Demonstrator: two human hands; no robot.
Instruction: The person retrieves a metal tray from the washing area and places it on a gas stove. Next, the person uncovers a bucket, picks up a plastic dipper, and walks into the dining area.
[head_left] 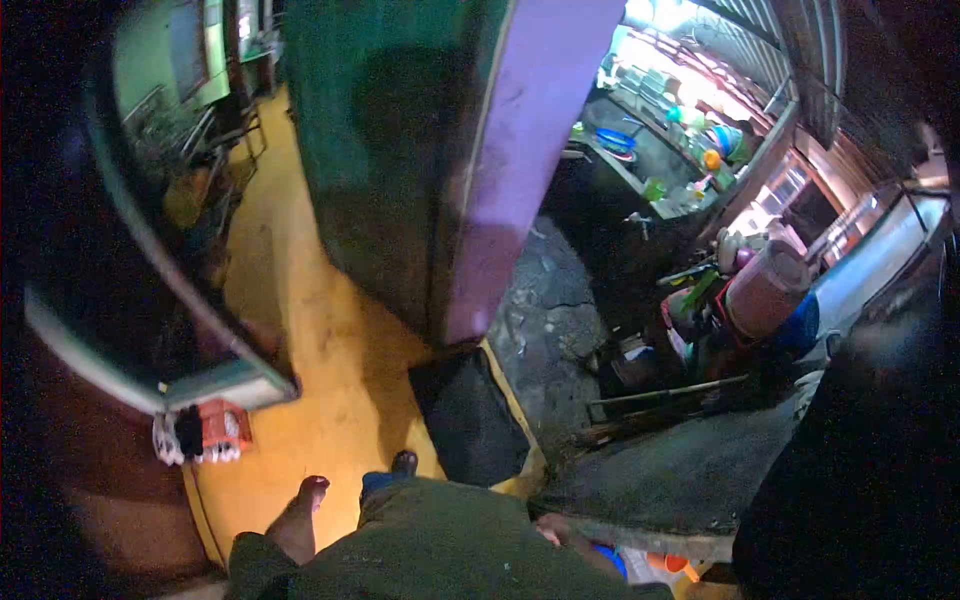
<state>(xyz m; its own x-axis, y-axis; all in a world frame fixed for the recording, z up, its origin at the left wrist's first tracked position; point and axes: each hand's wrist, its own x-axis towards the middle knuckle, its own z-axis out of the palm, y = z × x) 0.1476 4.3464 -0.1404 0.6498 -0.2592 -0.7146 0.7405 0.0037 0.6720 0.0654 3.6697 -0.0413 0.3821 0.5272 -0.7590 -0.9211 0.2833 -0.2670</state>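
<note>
My right hand [550, 532] shows only in part at the bottom, against the side of the olive clothing [440, 540]; its fingers are too dim and hidden to read. Close behind it is a blue-edged item [612, 562] with white and orange things [668, 564] beside it; whether the hand touches them is unclear. My left hand is out of view. Two bare feet, one [313, 490] left of the other [404, 462], are on the yellow floor [320, 400].
A dark mat [468, 415] lies by the purple wall edge [500, 180]. At left, a red and white item [222, 430] sits near a door edge. Rough grey ground [548, 310], a pink bucket [768, 288] and a counter with dishes [665, 150] are at right.
</note>
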